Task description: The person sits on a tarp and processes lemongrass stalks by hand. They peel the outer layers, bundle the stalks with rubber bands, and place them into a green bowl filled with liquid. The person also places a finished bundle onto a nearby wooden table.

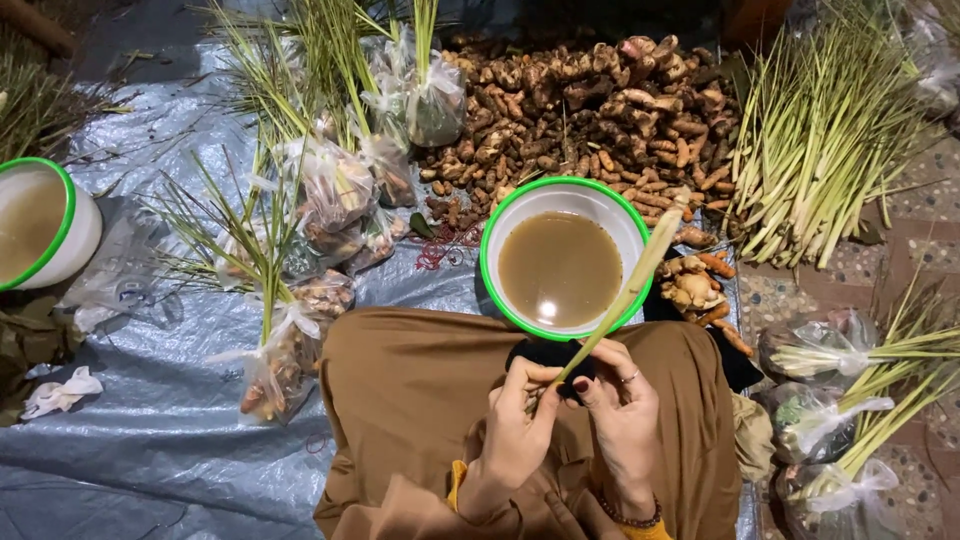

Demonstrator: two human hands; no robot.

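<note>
**Lemongrass stalk held at its base over the lap**

Hands met at the middle of the lap, over brown cloth. Left hand (515, 420) was curled, thumb and forefinger pinched on the lower end of a lemongrass stalk (625, 290); right hand (622, 405), a ring on 1 finger and a bead bracelet at the wrist, closed its fingertips on the same end from the other side. From that grip the stalk rose slantwise away from the body, crossing the near rim of a white bowl with a green rim (497, 215) that held cloudy brown water, its tip ending past the bowl's far-right rim.

Judging by its straight line, the stalk looked light and fairly stiff, fibrous rather than fragile, with a thicker base that seemed the surest place to grip; the pale sheath might be slick if wet.

Beyond the bowl, on the grey-blue tarp (170, 440), lay a heap of brown rhizomes (590, 100). Loose lemongrass (820, 140) was piled at the tarp's far-right edge, and clear tied bags (335, 190) of stalks and roots stood toward the left. A 2nd bowl (35, 225) sat at the left edge.
</note>
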